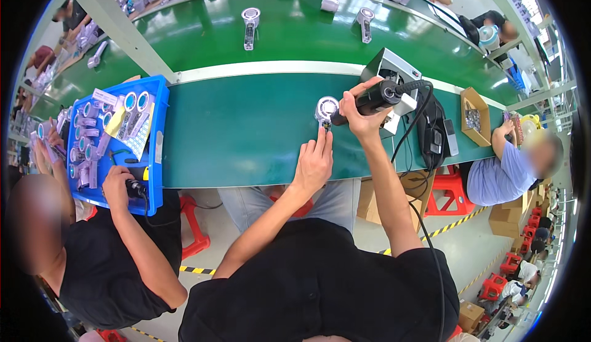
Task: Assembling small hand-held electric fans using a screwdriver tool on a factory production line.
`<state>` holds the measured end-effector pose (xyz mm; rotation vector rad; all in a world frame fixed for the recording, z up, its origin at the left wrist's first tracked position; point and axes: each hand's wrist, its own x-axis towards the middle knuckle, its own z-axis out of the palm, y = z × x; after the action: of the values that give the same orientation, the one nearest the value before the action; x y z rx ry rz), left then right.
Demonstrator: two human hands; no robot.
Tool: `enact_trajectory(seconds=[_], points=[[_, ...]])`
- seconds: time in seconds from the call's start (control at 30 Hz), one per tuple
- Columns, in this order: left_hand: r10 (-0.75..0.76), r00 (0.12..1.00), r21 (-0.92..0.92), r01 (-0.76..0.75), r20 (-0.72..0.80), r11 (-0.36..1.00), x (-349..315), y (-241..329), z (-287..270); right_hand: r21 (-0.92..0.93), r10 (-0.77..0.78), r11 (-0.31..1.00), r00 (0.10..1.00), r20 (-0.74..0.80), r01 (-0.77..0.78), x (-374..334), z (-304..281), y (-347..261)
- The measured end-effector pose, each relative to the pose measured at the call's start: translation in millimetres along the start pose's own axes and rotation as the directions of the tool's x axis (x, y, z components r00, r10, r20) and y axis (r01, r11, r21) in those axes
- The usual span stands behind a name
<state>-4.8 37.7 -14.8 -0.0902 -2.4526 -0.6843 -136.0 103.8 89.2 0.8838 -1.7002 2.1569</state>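
The head view shows two bare hands at work. The left hand (314,160) has its long fingers almost straight and close together. Their tips touch the low end of a small light purple plastic piece with a round head and a short handle (327,106). The thumb is hard to see, so I cannot tell if the left fingers pinch the piece or just press on it. The right hand (364,117) has its fingers bent around one fat black tube-shaped power tool with a cord (372,99), and it grips it firmly. The tool leans down to the left, with its tip end by the handle of the piece. I cannot tell if the tip touches.

There is one purple piece at the fingers. It lies on a flat dark green table top (240,120), just ahead of the left fingertips and to the left of the right fingers. Two more pieces like it, one light purple piece on the left (250,25) and one light purple piece on the right (365,25), lie farther ahead of the fingers. One blue plastic tray (161,157) sits well to the left of them, with too many pieces to count. One open brown cardboard box (474,114) is well to the right.
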Motion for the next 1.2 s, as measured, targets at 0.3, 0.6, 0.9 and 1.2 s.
enact_trajectory(seconds=[0.3, 0.6, 0.9, 1.2], points=[[0.021, 1.000, -0.013, -0.021, -0.022, 1.000, 2, 3, -1, 0.047, -0.040, 0.998, 0.998, -0.056, 0.043, -1, -7, -10], [0.027, 1.000, 0.024, -0.027, -0.004, 0.999, 4, 5, -10, -0.223, -0.131, 0.971, 0.966, -0.224, 0.080, 61, -70, -66], [0.026, 1.000, 0.019, -0.026, -0.007, 0.999, 4, 6, -10, -0.136, 0.061, 0.987, 0.983, -0.175, -0.085, 74, -74, -48], [0.001, 1.000, -0.010, -0.001, 0.025, 1.000, 2, 6, -14, 0.057, 0.152, 0.988, 0.980, -0.129, -0.146, 46, -51, -45]])
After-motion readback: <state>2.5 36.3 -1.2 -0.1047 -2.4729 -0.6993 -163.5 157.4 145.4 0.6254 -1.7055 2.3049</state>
